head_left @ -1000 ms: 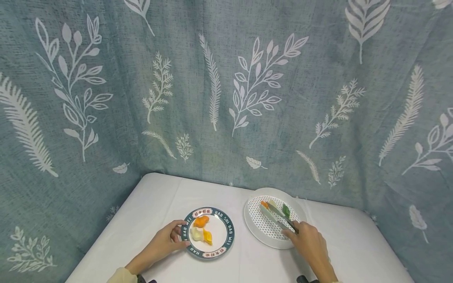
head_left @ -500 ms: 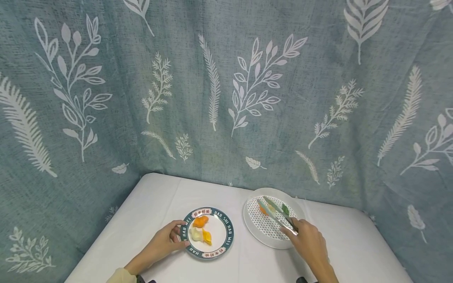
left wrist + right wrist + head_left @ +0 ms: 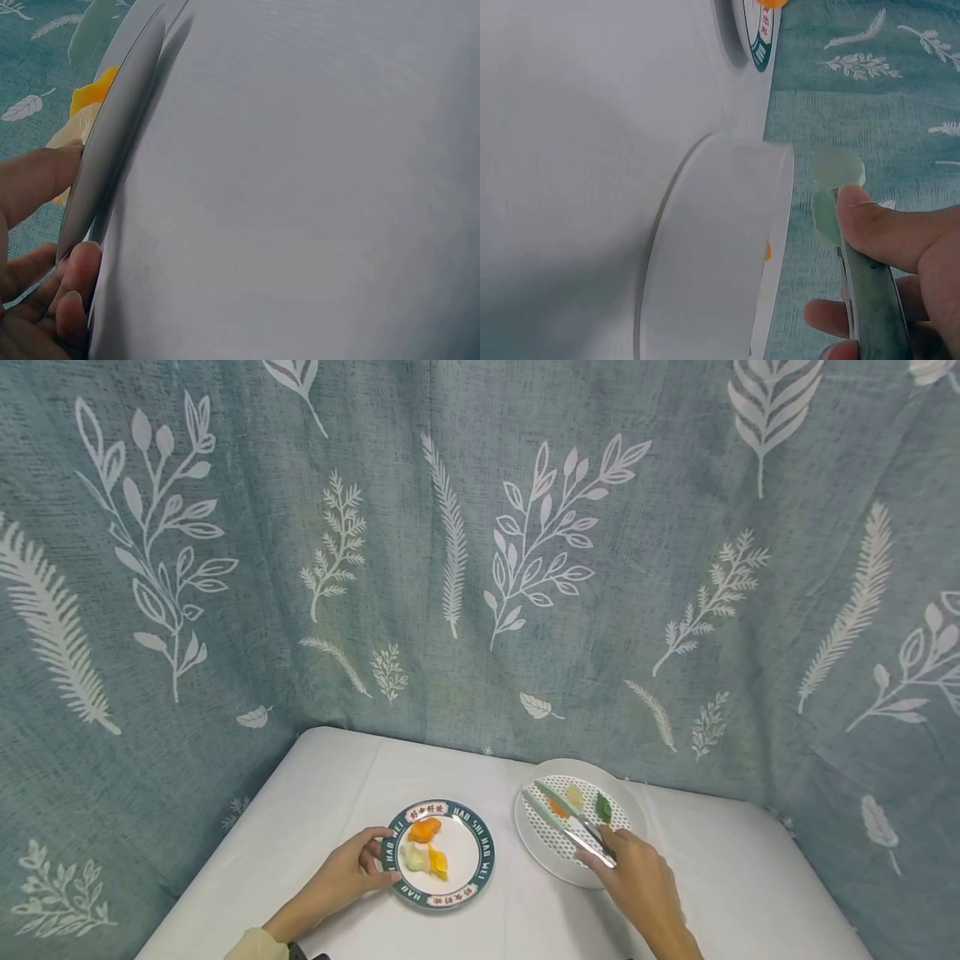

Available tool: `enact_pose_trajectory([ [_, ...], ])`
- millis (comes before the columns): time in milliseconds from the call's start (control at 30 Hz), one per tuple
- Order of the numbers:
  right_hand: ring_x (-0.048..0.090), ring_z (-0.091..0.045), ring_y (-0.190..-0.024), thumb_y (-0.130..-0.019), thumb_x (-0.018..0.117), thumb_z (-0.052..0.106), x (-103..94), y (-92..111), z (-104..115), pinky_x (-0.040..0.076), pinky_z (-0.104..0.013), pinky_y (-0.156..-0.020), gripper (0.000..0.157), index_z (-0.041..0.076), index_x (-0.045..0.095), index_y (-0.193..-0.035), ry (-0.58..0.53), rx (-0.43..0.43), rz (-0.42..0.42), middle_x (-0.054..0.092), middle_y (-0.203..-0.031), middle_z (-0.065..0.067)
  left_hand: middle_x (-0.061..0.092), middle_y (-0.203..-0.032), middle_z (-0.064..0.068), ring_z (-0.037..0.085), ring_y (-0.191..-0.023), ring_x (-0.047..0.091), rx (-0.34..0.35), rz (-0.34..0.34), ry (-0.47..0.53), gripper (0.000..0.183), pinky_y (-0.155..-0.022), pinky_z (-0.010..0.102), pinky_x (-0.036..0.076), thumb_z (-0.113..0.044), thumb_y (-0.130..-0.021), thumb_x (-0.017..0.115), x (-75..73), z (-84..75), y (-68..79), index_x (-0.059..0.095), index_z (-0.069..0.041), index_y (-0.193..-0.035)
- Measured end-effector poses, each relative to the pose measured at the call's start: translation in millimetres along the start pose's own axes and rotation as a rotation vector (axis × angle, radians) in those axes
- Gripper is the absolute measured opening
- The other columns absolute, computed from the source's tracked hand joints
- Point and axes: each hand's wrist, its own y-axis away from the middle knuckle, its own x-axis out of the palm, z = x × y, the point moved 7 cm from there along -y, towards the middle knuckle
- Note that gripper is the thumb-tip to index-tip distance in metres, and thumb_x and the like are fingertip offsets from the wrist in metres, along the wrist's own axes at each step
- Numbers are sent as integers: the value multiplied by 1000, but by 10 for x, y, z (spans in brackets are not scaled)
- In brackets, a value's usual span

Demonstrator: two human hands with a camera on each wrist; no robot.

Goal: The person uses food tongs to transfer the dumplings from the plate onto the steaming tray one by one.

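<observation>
My left hand [image 3: 360, 868] grips the left rim of a round plate [image 3: 463, 847] with a green lettered border, thumb above and fingers below. On the plate sit an orange dumpling [image 3: 425, 830], a pale one [image 3: 415, 857] and a yellow one [image 3: 438, 862]. My right hand [image 3: 637, 875] holds a pair of tongs [image 3: 874, 296], whose pale green arms stand apart over a white perforated steamer basket [image 3: 527, 831]. Inside the basket are an orange dumpling [image 3: 558, 809], partly behind the tongs, a pale yellow one [image 3: 574, 797] and a green one [image 3: 603, 807]. Nothing shows pinched in the tongs.
A white-covered table [image 3: 337, 777] bears the plate at left and the basket at right, with a gap between them. Behind the table hangs a blue-green curtain [image 3: 450, 693] with white leaf prints. The basket's side wall [image 3: 705, 247] rises in the right wrist view.
My right hand and the tongs have shifted left, so the tips now lie over the basket's left side. The orange dumpling there stays in the basket. My left hand and the plate hold still.
</observation>
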Motion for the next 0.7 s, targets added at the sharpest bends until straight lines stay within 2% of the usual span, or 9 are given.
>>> enact_pose_trajectory([
  [267, 72, -33, -88, -84, 84, 46, 47, 96, 202, 55, -51, -69, 54, 6, 76, -120, -11, -48, -23, 74, -103, -10, 60, -100, -2, 15, -80, 55, 4, 4, 5, 77, -67, 28, 48, -34, -74, 93, -7, -2, 3, 58, -12, -140],
  [533, 68, -18, -79, -79, 86, 47, 74, 198, 412, 55, -42, -66, 51, 11, 78, -114, -8, -127, -60, 73, -93, 1, 60, -100, -2, 15, -80, 55, 2, 3, -6, 78, -68, 29, 48, -34, -73, 93, -5, -5, -2, 58, -13, -140],
  [700, 54, -7, -70, -77, 88, 45, 114, 248, 509, 50, -35, -62, 49, 13, 78, -114, -12, -136, -41, 68, -86, 7, 60, -100, -3, 15, -80, 55, -7, 2, -8, 78, -68, 29, 48, -35, -73, 94, 3, 10, -7, 58, -13, -139],
])
